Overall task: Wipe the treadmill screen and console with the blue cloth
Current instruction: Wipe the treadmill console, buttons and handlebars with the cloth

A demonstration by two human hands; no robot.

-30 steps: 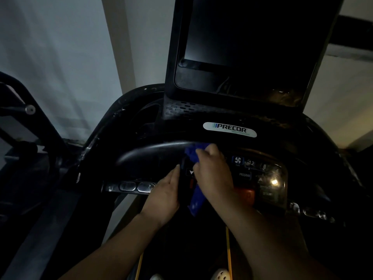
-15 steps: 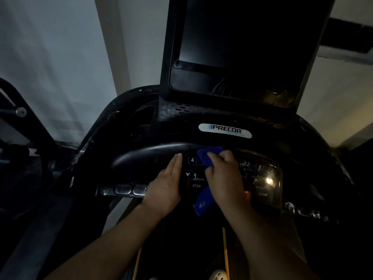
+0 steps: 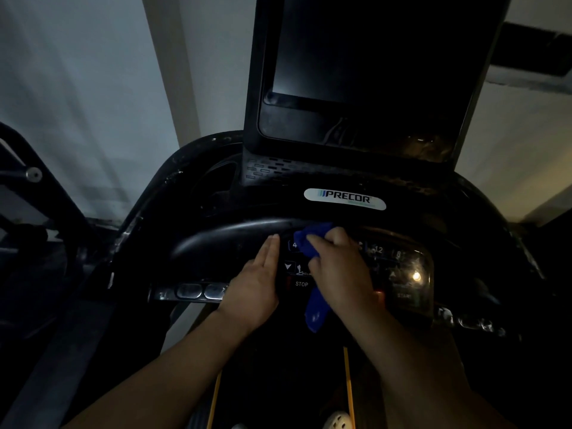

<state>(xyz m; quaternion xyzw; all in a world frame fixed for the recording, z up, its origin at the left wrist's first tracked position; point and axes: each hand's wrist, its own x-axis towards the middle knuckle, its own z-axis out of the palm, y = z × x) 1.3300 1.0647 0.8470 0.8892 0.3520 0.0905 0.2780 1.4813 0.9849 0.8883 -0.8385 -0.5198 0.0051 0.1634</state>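
Cloth work, head view, the only one we've got, v. dim. We're gripping the blue cloth in our right hand, fingers curled over it. Its bunched top end is pressing on the console keypad just under the curved black bar, by the number keys. The loose tail is hanging out below the palm, just beside the STOP label.

Our left hand is lying flat on the console just left of the keypad, fingers straight & together, holding nothing, fingertips just beside the cloth, not touching.

The right hand is covering the mid keypad, so we're reading only 4 at left, 12 & 8 at right, an arrow key and faint START lettering. A lamp glare is shining on the glossy panel at right.

Above we're seeing the PRECOR badge, then the screen, unlit, well apart from the cloth, w/ faint reflections at its lower right. Left of the hands, metal grip sensors are glinting on the lower bar. A round recess is sitting at the console's upper left.

Beyond, a pale wall; at far left, another machine's black frame. Btw. our forearms two yellow lines are running down the deck, and a pale shoe is showing at the bottom edge.
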